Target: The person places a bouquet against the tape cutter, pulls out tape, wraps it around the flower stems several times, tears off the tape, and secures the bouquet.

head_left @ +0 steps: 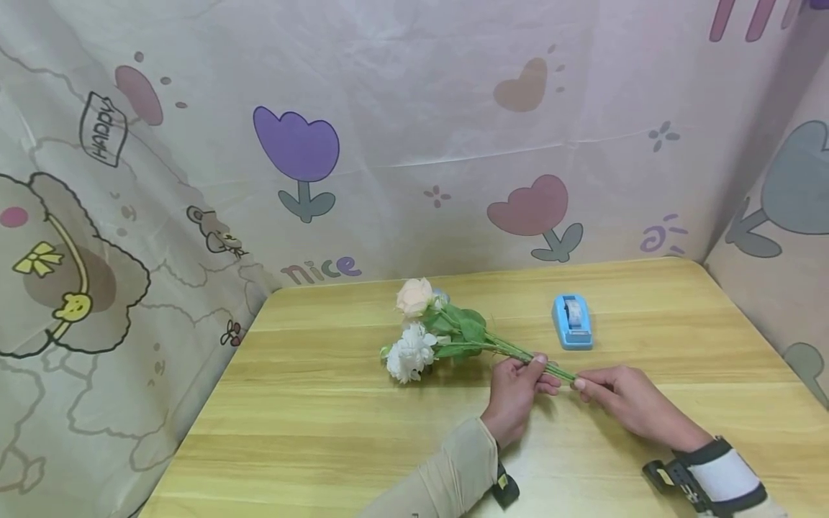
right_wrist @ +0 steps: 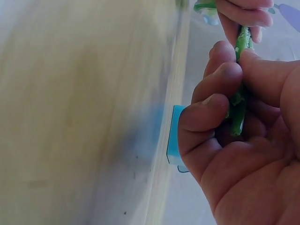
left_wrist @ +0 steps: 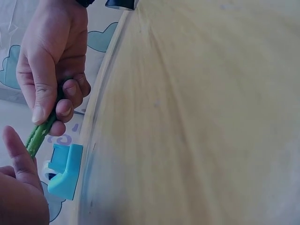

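Note:
A small bunch of flowers lies slantwise over the table, with a pale peach rose [head_left: 414,297] and a ruffled white flower [head_left: 411,354] at its left end. Green leaves [head_left: 465,325] sit behind the blooms. My left hand [head_left: 512,399] grips the green stems [head_left: 518,352] partway along, thumb on top. Farther right, my right hand [head_left: 624,403] pinches the stems near their cut ends. In the right wrist view, its fingers curl round the stems [right_wrist: 239,117], whose ends point into the palm. The left hand [left_wrist: 23,176] shows beside the stems in the left wrist view.
A blue tape dispenser [head_left: 573,322] with a roll of clear tape stands behind the right hand. The wood-grain table [head_left: 311,417] ends at a printed cloth backdrop [head_left: 401,144] at the back and sides.

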### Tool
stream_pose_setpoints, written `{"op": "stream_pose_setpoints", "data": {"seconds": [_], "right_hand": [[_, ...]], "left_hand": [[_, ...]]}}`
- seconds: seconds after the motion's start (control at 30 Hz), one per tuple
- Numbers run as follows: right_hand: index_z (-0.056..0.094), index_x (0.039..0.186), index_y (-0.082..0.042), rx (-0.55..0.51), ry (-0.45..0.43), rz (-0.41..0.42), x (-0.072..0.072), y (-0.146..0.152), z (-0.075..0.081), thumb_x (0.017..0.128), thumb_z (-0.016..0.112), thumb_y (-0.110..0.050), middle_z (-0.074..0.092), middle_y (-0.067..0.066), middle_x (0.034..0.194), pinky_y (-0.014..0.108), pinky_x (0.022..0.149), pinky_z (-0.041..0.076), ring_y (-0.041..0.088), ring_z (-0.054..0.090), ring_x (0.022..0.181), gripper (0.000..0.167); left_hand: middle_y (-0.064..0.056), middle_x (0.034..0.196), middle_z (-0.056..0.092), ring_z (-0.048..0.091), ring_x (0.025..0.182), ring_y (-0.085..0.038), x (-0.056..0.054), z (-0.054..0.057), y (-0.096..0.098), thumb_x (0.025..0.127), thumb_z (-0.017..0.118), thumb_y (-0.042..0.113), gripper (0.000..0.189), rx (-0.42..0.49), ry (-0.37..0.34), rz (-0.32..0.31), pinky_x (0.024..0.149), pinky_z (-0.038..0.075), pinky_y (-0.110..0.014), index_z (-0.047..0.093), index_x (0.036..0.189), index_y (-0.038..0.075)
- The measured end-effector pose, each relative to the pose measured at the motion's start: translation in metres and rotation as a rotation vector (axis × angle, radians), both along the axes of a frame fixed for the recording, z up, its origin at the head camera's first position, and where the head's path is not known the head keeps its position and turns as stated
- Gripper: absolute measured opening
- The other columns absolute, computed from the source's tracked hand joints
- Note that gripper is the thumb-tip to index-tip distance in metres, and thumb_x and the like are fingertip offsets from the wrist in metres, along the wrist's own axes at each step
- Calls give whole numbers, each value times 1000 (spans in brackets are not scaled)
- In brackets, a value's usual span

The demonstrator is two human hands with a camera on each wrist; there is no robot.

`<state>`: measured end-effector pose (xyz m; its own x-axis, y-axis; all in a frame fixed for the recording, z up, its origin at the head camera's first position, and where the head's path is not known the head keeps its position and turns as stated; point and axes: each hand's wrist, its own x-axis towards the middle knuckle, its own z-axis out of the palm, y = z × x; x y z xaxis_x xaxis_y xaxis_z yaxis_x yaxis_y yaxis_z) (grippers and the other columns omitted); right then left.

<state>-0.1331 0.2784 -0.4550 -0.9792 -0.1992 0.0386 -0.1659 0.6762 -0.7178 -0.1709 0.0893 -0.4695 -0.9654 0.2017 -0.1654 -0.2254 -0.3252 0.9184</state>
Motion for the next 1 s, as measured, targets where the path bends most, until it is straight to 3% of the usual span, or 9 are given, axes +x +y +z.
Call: {"op": "stream_pose_setpoints", "data": {"seconds": [0.23, 0.53, 1.0], "right_hand": [[79, 110, -8, 2, -3, -2, -1, 1, 0, 106, 61, -21, 63, -7, 76, 23, 51, 41, 5, 45, 61, 23], [78, 111, -6, 11, 4, 6, -4, 3, 1, 105, 61, -20, 65, -8, 78, 22, 51, 38, 4, 44, 61, 23], [77, 115, -1, 27, 1, -1, -6, 6, 0, 105, 62, -20, 71, -8, 83, 23, 55, 45, 4, 53, 69, 26]], "left_hand": [[-22, 82, 74, 67, 58, -12, -1, 1, 2, 100, 69, 12, 22, -14, -9, 7, 64, 63, -27, 67, 109, -8], [-20, 79, 74, 67, 58, -13, -2, 0, 4, 100, 69, 12, 21, -20, -14, 21, 64, 63, -28, 68, 107, -8], [-17, 75, 73, 66, 58, -13, -5, 1, 8, 100, 69, 11, 20, -20, -21, 22, 64, 63, -28, 67, 108, -8]]}}
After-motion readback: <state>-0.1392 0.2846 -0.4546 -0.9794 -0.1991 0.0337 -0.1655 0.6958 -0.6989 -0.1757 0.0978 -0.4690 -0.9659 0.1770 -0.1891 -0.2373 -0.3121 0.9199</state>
